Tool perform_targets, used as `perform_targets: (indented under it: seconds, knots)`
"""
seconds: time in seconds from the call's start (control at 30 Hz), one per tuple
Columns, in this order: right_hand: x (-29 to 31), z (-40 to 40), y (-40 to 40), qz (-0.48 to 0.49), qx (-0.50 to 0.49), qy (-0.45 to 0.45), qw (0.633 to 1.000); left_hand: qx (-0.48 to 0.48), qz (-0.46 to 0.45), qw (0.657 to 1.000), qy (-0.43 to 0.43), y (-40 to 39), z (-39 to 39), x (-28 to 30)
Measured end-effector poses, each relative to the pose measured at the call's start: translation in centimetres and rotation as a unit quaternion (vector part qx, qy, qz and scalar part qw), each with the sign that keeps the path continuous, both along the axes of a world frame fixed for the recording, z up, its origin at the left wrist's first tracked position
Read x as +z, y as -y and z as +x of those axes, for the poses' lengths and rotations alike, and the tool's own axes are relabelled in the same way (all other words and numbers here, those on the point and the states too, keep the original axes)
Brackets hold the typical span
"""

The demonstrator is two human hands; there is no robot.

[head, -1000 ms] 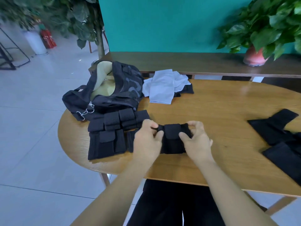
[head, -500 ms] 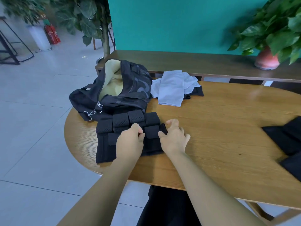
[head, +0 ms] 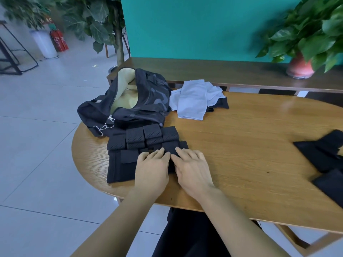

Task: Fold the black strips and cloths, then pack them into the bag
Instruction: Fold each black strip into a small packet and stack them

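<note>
A soft, light folded strip (head: 172, 145) is pressed flat by the left hand (head: 151, 167) and right hand (head: 193, 169), fingers straight and together, and is judged best lifted by its edges at three and nine o'clock.

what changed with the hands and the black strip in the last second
Both hands carried the folded black strip leftward to the folded pile, let go their pinch, and now left hand and right hand press it flat. The open black bag and pale grey cloth stayed put.
</note>
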State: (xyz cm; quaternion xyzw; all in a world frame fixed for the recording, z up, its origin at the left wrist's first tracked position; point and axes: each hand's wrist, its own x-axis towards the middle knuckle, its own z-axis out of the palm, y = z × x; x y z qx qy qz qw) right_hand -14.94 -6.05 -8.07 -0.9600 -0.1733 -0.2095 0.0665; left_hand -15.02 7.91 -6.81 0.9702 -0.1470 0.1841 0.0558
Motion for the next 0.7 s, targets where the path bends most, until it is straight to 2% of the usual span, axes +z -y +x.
perform_targets:
  seconds: [0.1,0.23,0.37,0.53,0.7]
  knots:
    - [0.5,0.1,0.1,0.009,0.002,-0.006,1.000,0.013,0.007,1.000,-0.020,0.3,0.0,0.4]
    - [1.4,-0.5,2.3,0.055,-0.016,0.029,0.998,0.010,0.002,1.000,-0.001,2.1,0.2,1.5]
    - [1.7,-1.1,6.6,0.059,-0.089,0.044,0.993,-0.029,-0.013,0.999,-0.043,6.6,-0.1,3.3]
    - [1.7,-2.5,13.1,0.059,-0.175,0.050,0.982,-0.096,-0.028,0.994,-0.052,13.2,0.1,3.6]
    - [1.4,-3.8,19.3,0.041,-0.263,0.097,0.959,-0.173,-0.018,0.982,-0.075,19.9,0.3,3.6]
